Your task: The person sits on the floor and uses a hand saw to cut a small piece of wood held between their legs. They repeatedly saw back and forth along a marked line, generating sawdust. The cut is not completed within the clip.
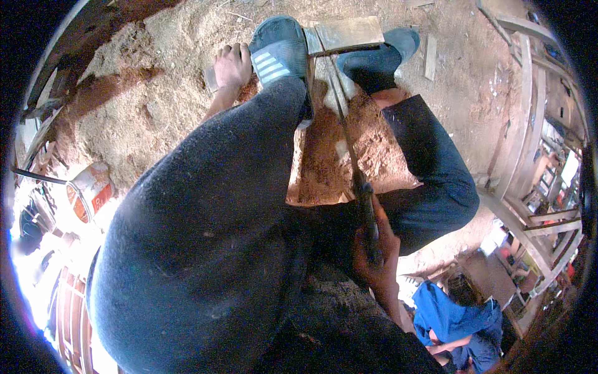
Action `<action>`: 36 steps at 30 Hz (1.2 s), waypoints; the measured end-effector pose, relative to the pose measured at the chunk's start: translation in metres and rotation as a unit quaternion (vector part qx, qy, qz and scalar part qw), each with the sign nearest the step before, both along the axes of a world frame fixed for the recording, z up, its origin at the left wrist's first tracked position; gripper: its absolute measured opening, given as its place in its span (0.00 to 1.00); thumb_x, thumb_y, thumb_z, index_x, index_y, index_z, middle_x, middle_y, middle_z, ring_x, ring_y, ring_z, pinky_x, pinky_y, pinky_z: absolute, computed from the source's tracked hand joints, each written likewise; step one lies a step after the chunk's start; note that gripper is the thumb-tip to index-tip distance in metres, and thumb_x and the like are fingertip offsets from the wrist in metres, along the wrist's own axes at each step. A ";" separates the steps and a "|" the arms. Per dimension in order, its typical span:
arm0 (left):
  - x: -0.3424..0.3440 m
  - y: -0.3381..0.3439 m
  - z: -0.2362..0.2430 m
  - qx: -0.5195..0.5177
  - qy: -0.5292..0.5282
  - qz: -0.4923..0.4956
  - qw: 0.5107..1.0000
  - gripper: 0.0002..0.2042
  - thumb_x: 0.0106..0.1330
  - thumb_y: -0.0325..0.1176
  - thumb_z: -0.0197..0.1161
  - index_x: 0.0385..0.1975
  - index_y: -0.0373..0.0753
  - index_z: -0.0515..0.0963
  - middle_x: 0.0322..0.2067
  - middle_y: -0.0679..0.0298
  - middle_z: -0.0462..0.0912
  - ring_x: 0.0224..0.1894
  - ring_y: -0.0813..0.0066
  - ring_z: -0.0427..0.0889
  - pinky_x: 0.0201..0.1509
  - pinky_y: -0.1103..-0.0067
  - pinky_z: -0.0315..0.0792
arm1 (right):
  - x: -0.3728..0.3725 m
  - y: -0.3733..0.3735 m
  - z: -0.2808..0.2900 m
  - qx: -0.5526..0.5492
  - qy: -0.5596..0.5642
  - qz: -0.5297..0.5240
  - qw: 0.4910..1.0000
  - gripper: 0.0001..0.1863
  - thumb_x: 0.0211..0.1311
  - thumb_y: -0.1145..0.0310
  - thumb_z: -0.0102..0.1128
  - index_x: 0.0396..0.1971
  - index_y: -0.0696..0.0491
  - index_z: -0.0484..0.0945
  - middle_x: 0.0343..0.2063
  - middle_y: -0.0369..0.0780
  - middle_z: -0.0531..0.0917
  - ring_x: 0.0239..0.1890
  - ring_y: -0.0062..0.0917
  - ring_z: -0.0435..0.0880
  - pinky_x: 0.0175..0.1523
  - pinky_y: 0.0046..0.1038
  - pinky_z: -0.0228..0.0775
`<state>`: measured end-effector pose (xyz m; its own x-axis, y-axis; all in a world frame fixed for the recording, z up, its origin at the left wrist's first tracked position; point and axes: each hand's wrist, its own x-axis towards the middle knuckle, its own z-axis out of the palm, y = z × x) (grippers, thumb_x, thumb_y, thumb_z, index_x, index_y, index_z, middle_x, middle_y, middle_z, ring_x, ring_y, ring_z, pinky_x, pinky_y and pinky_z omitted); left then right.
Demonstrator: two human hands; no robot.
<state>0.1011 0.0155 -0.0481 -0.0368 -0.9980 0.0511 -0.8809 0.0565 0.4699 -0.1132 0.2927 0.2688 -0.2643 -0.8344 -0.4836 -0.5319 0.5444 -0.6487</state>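
My right hand (pixel 377 252) is closed round the dark handle of a long, thin tool that looks like a handsaw (pixel 346 134), its narrow blade seen almost edge-on. The blade runs away from me between my legs, and its far end lies at a pale wooden board (pixel 349 32). That board lies between my two feet, close to the striped sandal (pixel 277 53) on the left and the dark shoe (pixel 374 62) on the right. Beside the sandal, low to the ground, my left hand (pixel 232 67) has its fingers bent downward. Something brownish shows at its outer edge; what lies beneath is hidden.
Sawdust (pixel 180 56) covers the ground. At the left lies a white and red tin (pixel 90 190). A short wood strip (pixel 430 57) lies right of my shoe. Wooden framing (pixel 526 118) stands at the right, and a person in blue (pixel 458 321) sits at the lower right.
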 end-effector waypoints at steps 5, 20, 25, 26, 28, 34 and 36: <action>0.001 0.004 -0.003 -0.002 -0.022 0.000 1.000 0.20 0.69 0.45 0.43 0.40 0.38 0.78 0.41 0.45 0.79 0.48 0.47 0.75 0.55 0.58 0.65 | -0.002 -0.020 -0.018 -0.040 -0.051 -0.021 0.998 0.28 0.60 0.79 0.49 0.63 0.60 0.63 0.53 0.50 0.78 0.57 0.28 0.76 0.56 0.27 0.68; 0.004 -0.007 -0.006 0.045 -0.055 -0.018 0.997 0.21 0.69 0.45 0.41 0.43 0.36 0.77 0.43 0.44 0.78 0.50 0.45 0.74 0.56 0.58 0.65 | -0.002 0.005 -0.007 0.034 -0.069 -0.064 0.995 0.30 0.58 0.80 0.50 0.64 0.57 0.62 0.52 0.51 0.78 0.55 0.32 0.79 0.54 0.29 0.71; 0.006 -0.007 -0.007 0.086 -0.059 -0.022 0.994 0.21 0.69 0.44 0.42 0.45 0.36 0.77 0.44 0.45 0.78 0.50 0.47 0.74 0.57 0.59 0.65 | -0.007 -0.021 -0.060 -0.117 0.005 0.012 0.993 0.31 0.58 0.81 0.50 0.65 0.55 0.62 0.52 0.51 0.79 0.50 0.31 0.82 0.50 0.27 0.72; 0.007 -0.007 -0.007 0.086 -0.052 -0.012 0.995 0.21 0.69 0.44 0.41 0.47 0.37 0.76 0.44 0.46 0.78 0.50 0.48 0.74 0.57 0.59 0.66 | -0.007 -0.017 -0.055 -0.096 -0.010 0.002 0.995 0.32 0.58 0.81 0.50 0.65 0.55 0.62 0.50 0.51 0.79 0.48 0.32 0.83 0.49 0.28 0.72; 0.007 -0.009 -0.009 0.029 -0.154 -0.093 0.983 0.21 0.70 0.43 0.41 0.47 0.36 0.76 0.45 0.45 0.78 0.50 0.48 0.74 0.56 0.59 0.66 | -0.009 -0.006 -0.034 -0.031 -0.033 -0.029 0.999 0.32 0.57 0.81 0.51 0.65 0.55 0.62 0.47 0.52 0.81 0.44 0.32 0.84 0.48 0.28 0.73; 0.007 -0.010 -0.015 0.056 -0.108 -0.049 0.991 0.21 0.70 0.44 0.41 0.47 0.36 0.77 0.45 0.45 0.78 0.50 0.48 0.75 0.57 0.59 0.66 | -0.013 -0.005 -0.037 -0.034 -0.024 -0.023 0.999 0.34 0.54 0.81 0.54 0.64 0.54 0.63 0.35 0.47 0.82 0.33 0.23 0.81 0.44 0.25 0.72; 0.006 -0.010 -0.016 0.058 -0.105 -0.047 0.992 0.21 0.70 0.44 0.41 0.47 0.36 0.77 0.45 0.45 0.78 0.50 0.48 0.75 0.57 0.59 0.66 | -0.016 -0.020 -0.054 0.016 0.020 0.009 1.000 0.34 0.53 0.81 0.54 0.64 0.53 0.63 0.35 0.47 0.81 0.33 0.23 0.80 0.43 0.24 0.72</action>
<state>0.1073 0.0060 -0.0642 -0.1273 -0.9884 -0.0828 -0.9537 0.0990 0.2841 -0.1289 0.2731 0.2150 -0.2695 -0.8236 -0.4991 -0.5675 0.5545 -0.6086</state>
